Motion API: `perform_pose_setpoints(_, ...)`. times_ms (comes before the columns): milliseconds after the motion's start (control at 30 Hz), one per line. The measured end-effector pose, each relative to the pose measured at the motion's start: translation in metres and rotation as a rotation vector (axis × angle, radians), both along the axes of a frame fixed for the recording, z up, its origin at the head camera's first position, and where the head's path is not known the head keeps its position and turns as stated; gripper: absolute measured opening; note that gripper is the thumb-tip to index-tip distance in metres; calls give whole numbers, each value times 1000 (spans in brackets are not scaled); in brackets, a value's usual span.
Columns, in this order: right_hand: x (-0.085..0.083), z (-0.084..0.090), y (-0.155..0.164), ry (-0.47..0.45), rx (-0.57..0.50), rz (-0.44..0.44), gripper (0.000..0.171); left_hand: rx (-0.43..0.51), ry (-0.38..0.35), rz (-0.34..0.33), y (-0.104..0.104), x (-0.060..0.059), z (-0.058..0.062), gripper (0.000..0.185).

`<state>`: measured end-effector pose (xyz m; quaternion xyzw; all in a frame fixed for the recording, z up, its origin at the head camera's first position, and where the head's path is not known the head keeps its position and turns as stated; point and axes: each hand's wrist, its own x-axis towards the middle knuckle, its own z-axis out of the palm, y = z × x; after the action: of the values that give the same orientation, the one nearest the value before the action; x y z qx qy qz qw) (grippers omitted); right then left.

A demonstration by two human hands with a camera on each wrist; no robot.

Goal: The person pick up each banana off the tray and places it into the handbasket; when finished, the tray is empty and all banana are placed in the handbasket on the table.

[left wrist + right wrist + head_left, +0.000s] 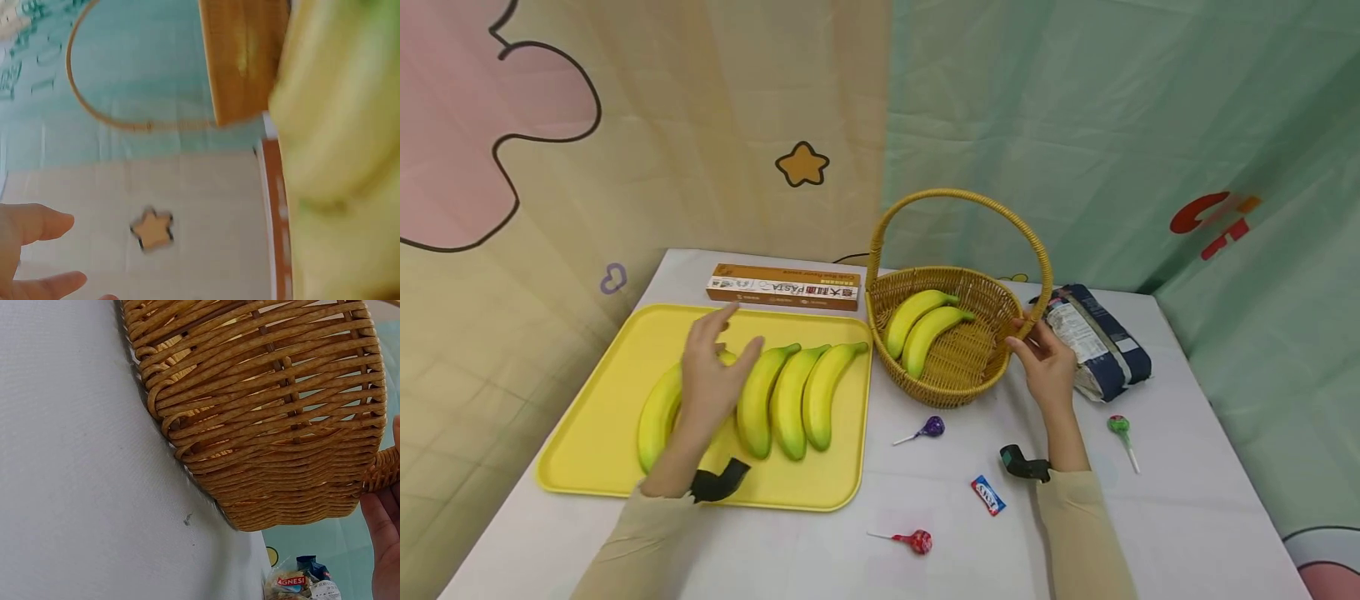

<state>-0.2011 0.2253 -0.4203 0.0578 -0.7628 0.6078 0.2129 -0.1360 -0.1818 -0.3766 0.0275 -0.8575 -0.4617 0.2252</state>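
Several yellow bananas (790, 400) lie side by side on a yellow tray (617, 350) at the left. My left hand (718, 358) is spread over them with straight fingers, above the second banana from the left; contact cannot be told. The left wrist view is blurred and shows fingertips (31, 225) beside a banana (337, 125). A wicker basket (955, 387) with a tall handle (958, 196) holds two bananas (925, 325). My right hand (1037, 342) grips the basket's right rim by the handle base. The right wrist view shows its fingers (384, 544) against the basket wall (262, 406).
A long pasta box (782, 286) lies behind the tray. A dark pasta bag (1093, 337) sits right of the basket. On the white table (1187, 517) are purple (931, 427), green (1118, 425) and red (919, 542) lollipops and a small candy wrapper (988, 494).
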Motion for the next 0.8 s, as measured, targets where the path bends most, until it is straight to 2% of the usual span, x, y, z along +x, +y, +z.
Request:
perform_pose_setpoints(167, 0, 1, -1, 10, 9, -2, 45, -27, 28, 203, -51, 21, -10, 52)
perform_pose_setpoints(267, 1, 1, -1, 7, 20, -5, 45, -46, 16, 274, -70, 33, -22, 52)
perform_pose_setpoints(333, 1, 1, -1, 8, 20, -4, 45, -58, -3, 297, -79, 38, -30, 52)
perform_pose_setpoints(433, 1, 0, -1, 9, 16, -6, 45, -83, -65, 296, -87, 42, -42, 53)
perform_pose_setpoints(633, 1, -2, -1, 3, 10, -15, 46, -97, -283, 242, -104, 42, -63, 61)
perform_pose_setpoints(800, 2, 1, -2, -6, 15, -16, 45, -138, -425, 209, -113, 41, -75, 63)
